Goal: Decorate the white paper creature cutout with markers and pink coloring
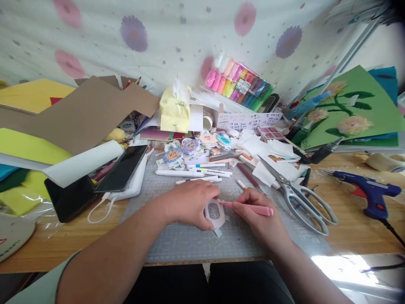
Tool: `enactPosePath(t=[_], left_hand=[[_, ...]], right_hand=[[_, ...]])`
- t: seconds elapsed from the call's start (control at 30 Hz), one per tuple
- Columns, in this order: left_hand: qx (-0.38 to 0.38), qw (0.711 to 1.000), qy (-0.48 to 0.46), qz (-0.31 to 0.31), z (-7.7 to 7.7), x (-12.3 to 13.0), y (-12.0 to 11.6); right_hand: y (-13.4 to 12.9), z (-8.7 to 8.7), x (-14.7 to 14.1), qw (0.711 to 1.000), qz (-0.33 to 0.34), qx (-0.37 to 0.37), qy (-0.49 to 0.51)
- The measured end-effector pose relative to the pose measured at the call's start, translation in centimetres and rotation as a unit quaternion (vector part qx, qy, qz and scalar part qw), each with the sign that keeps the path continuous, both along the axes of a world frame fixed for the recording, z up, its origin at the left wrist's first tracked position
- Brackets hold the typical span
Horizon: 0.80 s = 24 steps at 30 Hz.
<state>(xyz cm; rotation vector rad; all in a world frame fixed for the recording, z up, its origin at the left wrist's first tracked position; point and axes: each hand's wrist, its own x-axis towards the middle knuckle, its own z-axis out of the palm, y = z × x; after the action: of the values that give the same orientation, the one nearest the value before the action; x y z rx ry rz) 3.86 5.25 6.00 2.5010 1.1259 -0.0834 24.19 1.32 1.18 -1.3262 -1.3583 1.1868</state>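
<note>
The left hand [193, 204] holds the cutout [215, 214] on the mat [177, 245], thumb and fingers curved, partly hiding it; the right hand [257, 213] pinches the pen [253, 208] closed, its tip unclear; behind, marker [179, 173]

a pale mint-green sleeve [41, 283] shows at the near left, plain, its hem curving around the left arm [117, 249]. the left hand [190, 203] and right hand [264, 215] are bare, as is the visible right arm [311, 270]. black or very dark cloth [172, 283] covers the lap, near centre.
</note>
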Motion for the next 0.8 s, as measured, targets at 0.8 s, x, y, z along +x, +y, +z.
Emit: enactPosePath(t=[0.8], left_hand=[[-0.004, 1.0, -0.002, 0.01, 0.01, 0.03, 0.02]], right_hand=[[0.23, 0.33, -0.34, 1.0, 0.013, 0.0, -0.007]])
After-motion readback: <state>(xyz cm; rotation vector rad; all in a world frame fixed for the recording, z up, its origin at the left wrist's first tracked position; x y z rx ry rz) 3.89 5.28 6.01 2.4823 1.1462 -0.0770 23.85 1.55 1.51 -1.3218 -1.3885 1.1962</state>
